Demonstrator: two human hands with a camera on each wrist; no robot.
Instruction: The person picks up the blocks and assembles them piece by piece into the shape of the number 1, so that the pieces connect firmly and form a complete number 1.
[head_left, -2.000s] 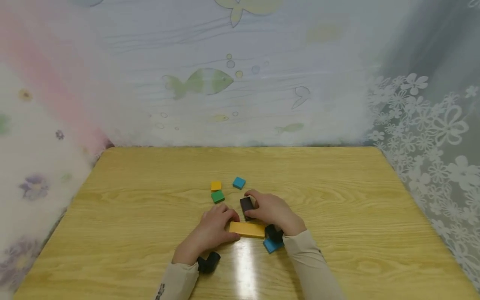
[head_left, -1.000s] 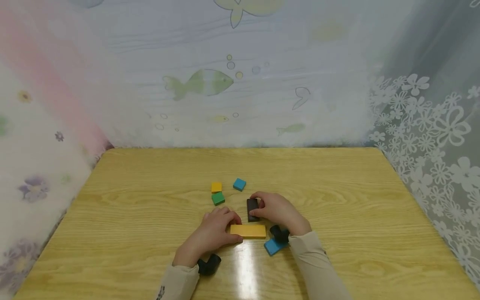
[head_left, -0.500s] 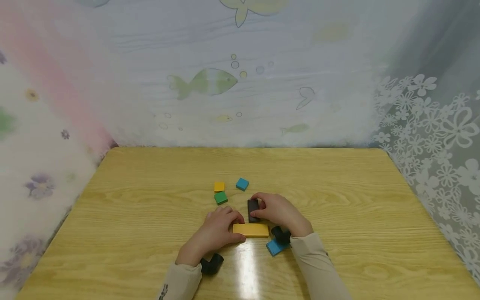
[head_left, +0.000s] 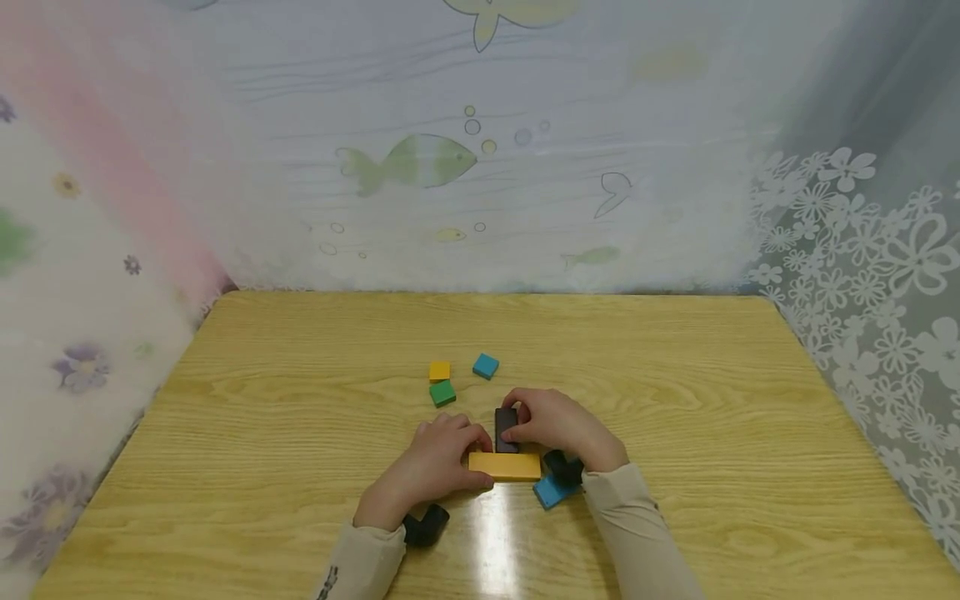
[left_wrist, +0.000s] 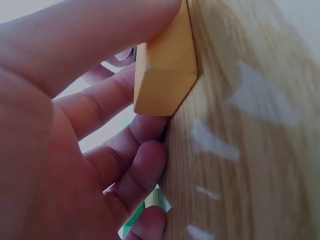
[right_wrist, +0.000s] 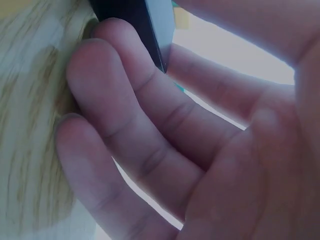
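A long yellow block (head_left: pixel 510 467) lies flat on the table, and my left hand (head_left: pixel 431 461) grips its left end between thumb and fingers. In the left wrist view the thumb presses one side of the yellow block (left_wrist: pixel 167 75). Just behind it is a black block (head_left: pixel 506 427), pinched by my right hand (head_left: pixel 558 423); its near end meets the yellow block's far side. The right wrist view shows the black block (right_wrist: pixel 137 25) only in part, past the fingers. Partly under the right wrist lies a blue block (head_left: pixel 551 493).
Farther back on the wooden table (head_left: pixel 300 358) are a small yellow block (head_left: pixel 439 372), a green block (head_left: pixel 442 393) touching or close to it, and a small blue block (head_left: pixel 485 366). Dark wrist cameras (head_left: pixel 427 526) hang at both wrists. Patterned curtains surround the table's back and sides.
My right hand has turned the black block straighter, shifted it right, then drawn it nearer against the yellow block. My left hand keeps hold of the yellow block, which now lies straighter.
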